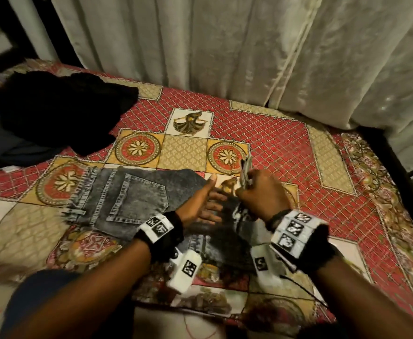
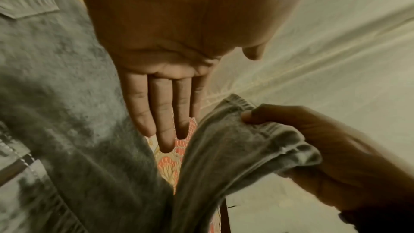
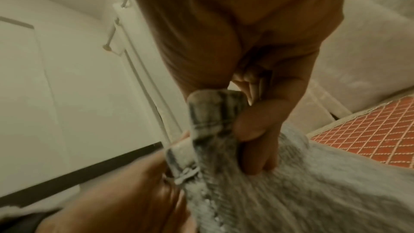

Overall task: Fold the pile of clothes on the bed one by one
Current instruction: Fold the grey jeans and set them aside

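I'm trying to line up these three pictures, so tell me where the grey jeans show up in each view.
Head: the grey jeans lie on the bedspread, centre-left, the hem lifted in the right hand.
Left wrist: the jeans fill the left side, the gripped hem at right.
Right wrist: the hem hangs from the fingers, centre to lower right.
Shared landmark: the red lattice bedspread.

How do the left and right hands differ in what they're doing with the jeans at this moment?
The left hand lies flat, fingers straight, pressing the grey jeans onto the bedspread; the right hand is curled, gripping the bunched leg ends. The left stays low; the right is raised above the bed. Both touch the same jeans.
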